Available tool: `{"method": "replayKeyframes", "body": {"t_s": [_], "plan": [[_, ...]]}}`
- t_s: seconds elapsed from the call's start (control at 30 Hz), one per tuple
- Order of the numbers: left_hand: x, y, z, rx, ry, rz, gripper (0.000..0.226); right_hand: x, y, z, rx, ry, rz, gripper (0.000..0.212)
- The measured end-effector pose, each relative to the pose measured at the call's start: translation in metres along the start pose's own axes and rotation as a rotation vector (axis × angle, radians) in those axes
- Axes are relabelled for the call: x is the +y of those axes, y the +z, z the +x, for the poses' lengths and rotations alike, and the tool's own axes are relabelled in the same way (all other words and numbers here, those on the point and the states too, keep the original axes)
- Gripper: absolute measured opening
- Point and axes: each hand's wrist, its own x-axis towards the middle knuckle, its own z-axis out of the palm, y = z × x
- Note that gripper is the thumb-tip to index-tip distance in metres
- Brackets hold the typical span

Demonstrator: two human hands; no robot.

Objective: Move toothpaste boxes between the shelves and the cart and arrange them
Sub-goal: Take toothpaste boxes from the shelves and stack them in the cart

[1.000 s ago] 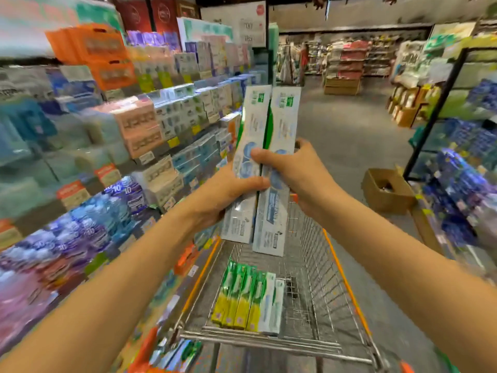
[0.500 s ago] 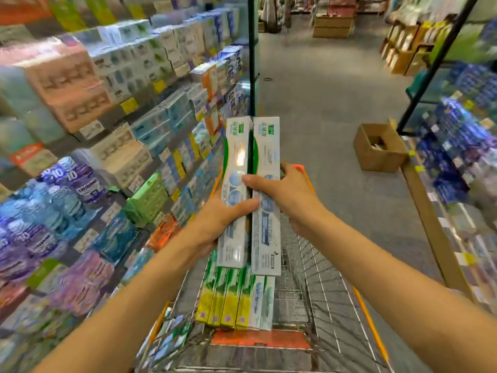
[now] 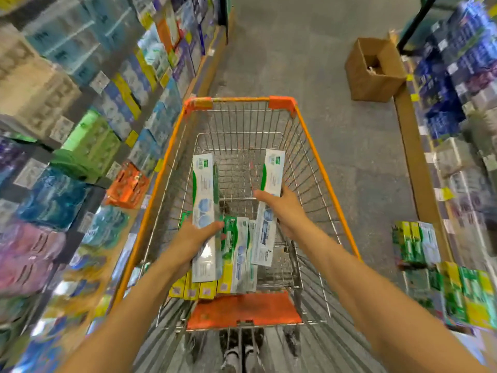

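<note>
Below, a wire shopping cart with an orange rim stood in the aisle, and both arms reached down into its basket. The left hand gripped a long white-and-green toothpaste box near its lower half, thumb curled across the face, holding it lengthwise just above a row of green, yellow and white toothpaste boxes lying side by side at the near end of the basket. The right hand curled round a second white-and-green toothpaste box at its middle, to the right of the first and apart from it, its near end hanging over the right edge of the row. An orange plastic child-seat flap lay nearest, just behind the row. To the left, crowded shelves of boxed goods ran close beside the cart. To the right, an open brown cardboard carton sat on the grey floor well beyond the cart, and green and yellow boxes were stacked on the low right-hand shelf.
</note>
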Motion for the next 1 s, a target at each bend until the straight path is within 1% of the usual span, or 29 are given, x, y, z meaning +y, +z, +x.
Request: {"method": "replayKeyframes", "body": {"t_s": [0.17,0.33,0.4,0.47,0.53,0.6,0.7,0.8,0.83,0.93,1.0], "plan": [[-0.022,-0.009,0.028,0.026,-0.09,-0.034,0.041,0.083,-0.003,0.041,0.098,0.179,-0.011,0.063],[-0.039,-0.013,0.048,0.06,-0.095,-0.048,0.045,0.132,-0.005,0.062,0.081,0.273,-0.125,0.061],[-0.043,-0.007,0.054,0.067,-0.098,-0.061,0.039,0.144,-0.001,0.068,0.061,0.308,-0.179,0.062],[-0.045,-0.001,0.058,0.072,-0.097,-0.071,0.035,0.156,0.005,0.074,0.05,0.33,-0.191,0.071],[-0.049,0.004,0.063,0.052,-0.104,-0.06,0.041,0.167,0.009,0.082,0.074,0.325,-0.182,0.077],[-0.052,0.007,0.066,0.044,-0.104,-0.033,0.047,0.168,0.013,0.084,0.1,0.323,-0.168,0.071],[-0.058,0.009,0.071,0.022,-0.108,-0.017,0.049,0.17,0.014,0.085,0.092,0.358,-0.214,0.072],[-0.062,0.01,0.073,0.016,-0.118,-0.018,0.05,0.182,0.017,0.091,0.113,0.359,-0.256,0.081],[-0.063,0.009,0.074,0.019,-0.121,-0.015,0.049,0.187,0.019,0.093,0.118,0.356,-0.26,0.08],[-0.067,0.005,0.077,0.031,-0.127,-0.008,0.044,0.199,0.022,0.096,0.111,0.365,-0.27,0.06],[-0.069,0.003,0.077,0.036,-0.131,-0.02,0.044,0.208,0.024,0.096,0.106,0.371,-0.272,0.056]]}}
